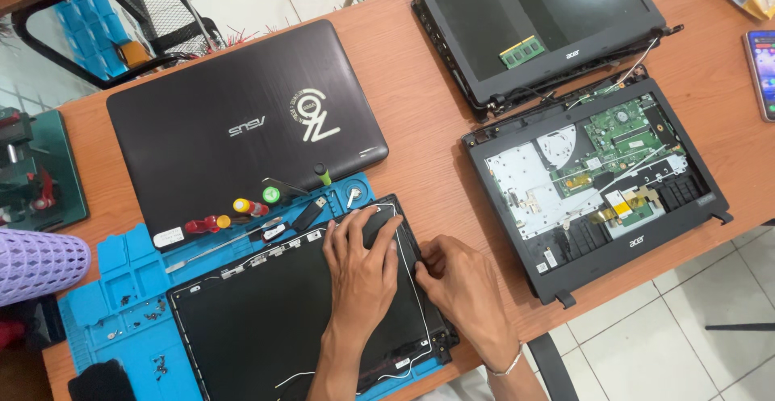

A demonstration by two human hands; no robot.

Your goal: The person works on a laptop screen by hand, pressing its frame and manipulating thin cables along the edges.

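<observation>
My left hand (362, 268) lies flat, fingers spread, on the upper right part of a black laptop lid shell (266, 320) that rests on a blue repair mat (121, 288). My right hand (460, 284) pinches the shell's right edge near its top corner, fingers curled on the rim. A thin white cable (408, 247) runs along the shell's right side and loops at the bottom. Whether the right fingers hold the cable or only the rim is hidden.
A closed black laptop (242, 118) lies at the back left, with screwdrivers (234, 211) at its front edge. An opened laptop base with green board (597, 175) and a detached screen (533, 21) lie to the right. A phone (763, 66) lies at the far right.
</observation>
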